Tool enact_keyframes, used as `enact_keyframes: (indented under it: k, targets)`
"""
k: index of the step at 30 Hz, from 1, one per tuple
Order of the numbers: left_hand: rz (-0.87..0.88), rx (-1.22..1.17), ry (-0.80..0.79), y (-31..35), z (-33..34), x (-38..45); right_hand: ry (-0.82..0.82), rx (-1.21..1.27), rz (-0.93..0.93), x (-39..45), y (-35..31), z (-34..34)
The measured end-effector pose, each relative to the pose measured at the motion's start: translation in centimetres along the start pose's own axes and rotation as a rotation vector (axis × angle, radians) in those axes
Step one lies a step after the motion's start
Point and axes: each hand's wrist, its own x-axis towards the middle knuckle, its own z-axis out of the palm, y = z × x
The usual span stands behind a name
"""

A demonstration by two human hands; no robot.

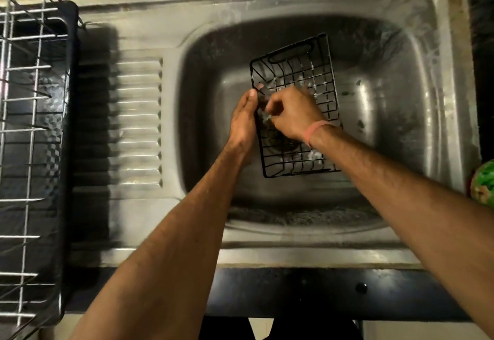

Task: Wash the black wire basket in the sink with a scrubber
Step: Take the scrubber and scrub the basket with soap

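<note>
**Entry: black wire basket, mid-scrub, in sink basin**

Location. Black wire basket [296, 104] lies inside the steel sink [417, 77], over the drain, right of the ribbed draining board [139, 120]. White suds cling to several wires.

Orientation. Long axis runs from the near rim of the basin to the far rim, skewed slightly. The end with the slotted handle points away from the person; the open side appears to face up.

Hands. Left hand [242, 123] rests flat against the basket's left long wall, fingers straight, thumb at the top wire, steadying it. Right hand [291, 115], pink band at the wrist, reaches inside with fingers curled round a small pale scrubber [266, 117], mostly hidden in the grip.

Step in hand, judged: scrubbing the inner left wall. To do it well, brace firmly with the left palm so the basket cannot slide, work the scrubber along each wire and into the crossings, then rotate the basket to reach the remaining walls and floor.

Adjacent. Dish rack [29, 131] at far left.
</note>
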Motion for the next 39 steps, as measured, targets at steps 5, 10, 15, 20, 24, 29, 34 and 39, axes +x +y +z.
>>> enact_keyframes:
  k: [5, 10, 15, 20, 24, 29, 34, 39]
  targets:
    - [-0.019, -0.055, 0.009, 0.9, -0.2, 1.4, -0.452, -0.375, -0.170, -5.1, 0.2, 0.4]
    - [-0.002, -0.041, 0.018, 0.9, 0.3, 1.0, -0.341, -0.382, -0.170, -2.8, 0.3, 0.4]
    - [0.011, -0.022, 0.015, 0.7, 0.8, 0.6, 0.034, 0.060, 0.005, 0.4, -0.2, -1.2]
    - [-0.018, -0.058, 0.056, 1.1, 1.0, 0.7, -0.261, -0.069, -0.102, -3.4, -0.3, -0.7]
    - [-0.015, -0.027, 0.058, 0.5, 0.8, 0.8, -0.375, -0.184, -0.162, -4.8, -0.1, 0.0]
    - [0.016, 0.012, 0.034, 0.3, 0.8, 0.9, -0.268, -0.470, -0.118, -2.0, 0.5, 0.2]
    - [0.038, 0.076, 0.039, 0.2, 1.5, 0.7, 0.056, -0.347, -0.051, 0.1, 0.9, 0.1]
    - [0.076, 0.151, 0.078, -0.2, 1.6, 1.2, -0.186, -0.300, -0.065, -3.5, 1.5, 1.2]
